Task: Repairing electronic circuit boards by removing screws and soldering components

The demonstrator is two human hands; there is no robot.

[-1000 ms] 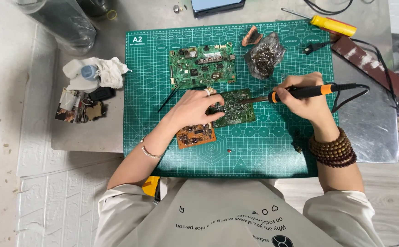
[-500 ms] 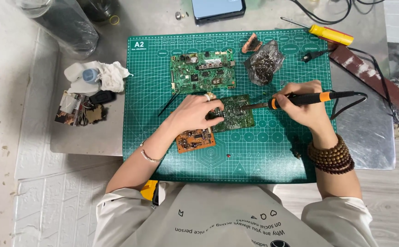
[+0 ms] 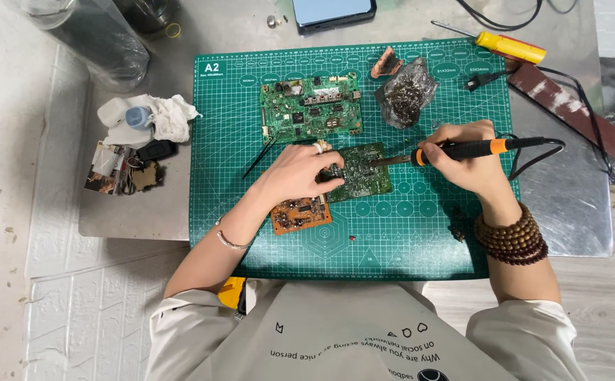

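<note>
My left hand (image 3: 294,174) presses down on the left edge of a small green circuit board (image 3: 364,171) in the middle of the green cutting mat (image 3: 420,240). In my right hand (image 3: 466,162) I grip a black and orange soldering iron (image 3: 462,149), its metal tip touching the board's right side. An orange-brown circuit board (image 3: 300,214) lies just below my left hand. A larger green circuit board (image 3: 311,106) lies on the mat above it.
A crumpled bag of dark bits (image 3: 405,92) and a yellow-handled screwdriver (image 3: 508,46) lie at the mat's far right. White rags and a small bottle (image 3: 145,118) sit left of the mat. A dark phone (image 3: 334,12) lies at the far edge. A rusty flat bar (image 3: 575,113) lies to the right.
Both hands stay on the small green board with the iron's tip against it; only the camera view has shifted slightly.
</note>
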